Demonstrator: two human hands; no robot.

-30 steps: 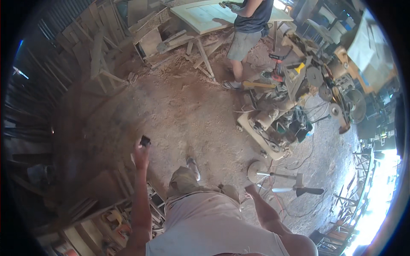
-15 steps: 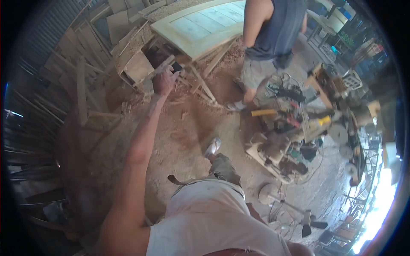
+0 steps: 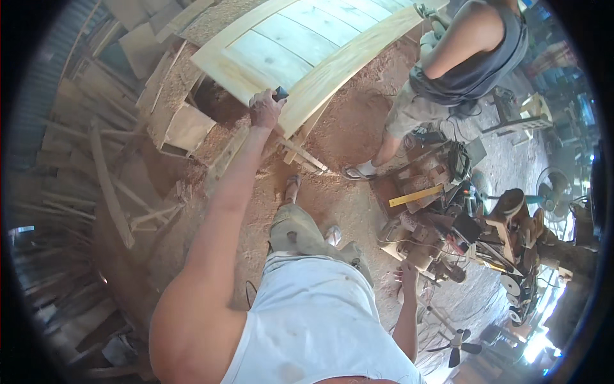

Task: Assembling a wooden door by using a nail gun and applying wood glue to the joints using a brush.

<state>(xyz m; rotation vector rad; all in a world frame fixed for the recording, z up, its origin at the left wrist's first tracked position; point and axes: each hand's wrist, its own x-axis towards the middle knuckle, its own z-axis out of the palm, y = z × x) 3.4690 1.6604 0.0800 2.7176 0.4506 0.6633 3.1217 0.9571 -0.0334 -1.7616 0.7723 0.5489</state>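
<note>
My left arm stretches far forward, and my left hand (image 3: 265, 110) is closed round a small dark block (image 3: 280, 94) at the near corner of a pale wooden panelled door (image 3: 256, 73). Whether the block presses on the wood I cannot tell. Low on my right side hangs my right hand (image 3: 407, 274), fingers apart and nothing visible in them, close to the cluttered tool pile (image 3: 419, 246). The door rests on wooden supports (image 3: 300, 155) above a floor strewn with shavings.
Beyond the door's right edge stands another person (image 3: 448, 70) with bent arms. A wooden box (image 3: 185, 131) sits left of the door, near leaning boards and offcuts (image 3: 105, 185). Cables, a yellow level-like bar (image 3: 416, 195) and a fan (image 3: 455, 349) lie to the right.
My left hand has brought the dark block from beside the box to the door's corner. My right hand has come into view. The other person now appears farther right, and my view has shifted.
</note>
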